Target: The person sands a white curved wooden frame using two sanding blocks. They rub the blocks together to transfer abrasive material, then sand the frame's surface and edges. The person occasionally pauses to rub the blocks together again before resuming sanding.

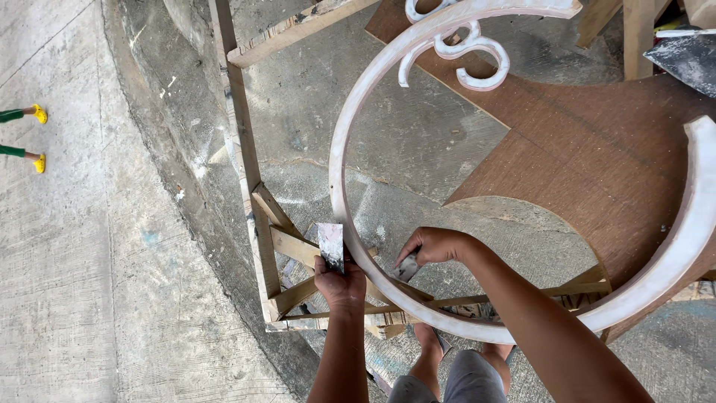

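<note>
Left hand (341,282) gripping a putty-loaded scraper (330,245); right hand (432,246) pinching a smaller blade (406,267) against the pale curved ring (344,134). Risk: gouged filler from excess pressure.

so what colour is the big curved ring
Whitish with pinkish patches, the curved ring shows best in the head view.

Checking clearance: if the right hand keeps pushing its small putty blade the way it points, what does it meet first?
The right hand aims its small putty blade down-left at the pale curved wooden ring; the blade seems already at its inner edge, though depth is unclear.
</note>
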